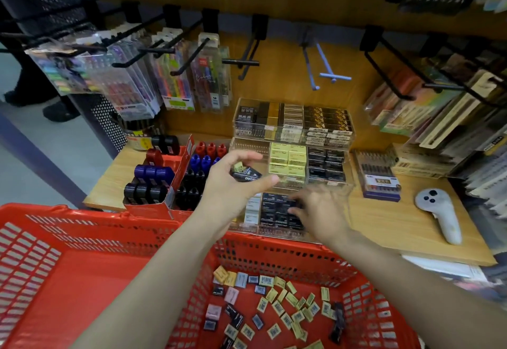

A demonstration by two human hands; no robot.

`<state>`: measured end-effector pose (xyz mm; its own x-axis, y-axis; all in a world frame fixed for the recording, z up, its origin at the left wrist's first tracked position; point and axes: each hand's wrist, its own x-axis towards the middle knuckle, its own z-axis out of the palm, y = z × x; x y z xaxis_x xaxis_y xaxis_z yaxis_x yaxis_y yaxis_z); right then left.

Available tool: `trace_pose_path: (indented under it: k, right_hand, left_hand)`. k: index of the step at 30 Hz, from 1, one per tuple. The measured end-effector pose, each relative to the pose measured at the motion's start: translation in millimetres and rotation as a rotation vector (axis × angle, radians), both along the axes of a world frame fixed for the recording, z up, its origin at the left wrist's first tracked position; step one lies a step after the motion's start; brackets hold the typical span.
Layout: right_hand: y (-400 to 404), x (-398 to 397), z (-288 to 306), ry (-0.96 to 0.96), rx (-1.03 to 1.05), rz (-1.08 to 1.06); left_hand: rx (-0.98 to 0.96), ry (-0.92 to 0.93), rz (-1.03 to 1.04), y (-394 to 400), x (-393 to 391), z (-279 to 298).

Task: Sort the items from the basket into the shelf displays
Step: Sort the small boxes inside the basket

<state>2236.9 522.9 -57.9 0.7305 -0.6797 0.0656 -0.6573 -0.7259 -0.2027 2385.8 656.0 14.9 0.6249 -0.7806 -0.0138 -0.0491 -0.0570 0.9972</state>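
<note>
Left-hand grip: the left hand point(233, 181) is curled round a small clutch of boxes, a black box point(247, 176) pinched between thumb and fingers with a yellow box point(239, 168) tucked behind it, held above the clear acrylic display point(293, 129) on the wooden surface point(397, 222). The right hand point(318, 208) reaches into the front tier, its fingers point(295, 197) spread over the row of black boxes point(277, 211); it is motion-blurred, so I cannot tell whether it grips one or only presses them into line. The step in hand looks like filing black boxes into that front compartment while the left hand serves as the supply. Next, the held black box probably wants passing down to the same row, and the yellow one belongs with the yellow stack point(288, 159) in the middle tier. Many small boxes point(285, 304) lie loose in the red basket point(90, 239), so the sorting appears far from finished.
</note>
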Motion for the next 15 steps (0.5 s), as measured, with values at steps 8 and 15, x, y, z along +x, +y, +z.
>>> trace_pose_path:
  k: [8, 15]
  right_hand:
    - [5.7, 19.7, -36.6, 0.076, -0.062, -0.137]
    - [13.3, 9.9, 18.4, -0.596, 0.675, -0.126]
  left_hand:
    - [-0.008, -0.006, -0.068, 0.8, -2.3, -1.6]
    - [-0.041, -0.061, -0.082, 2.2, -8.6, 7.7]
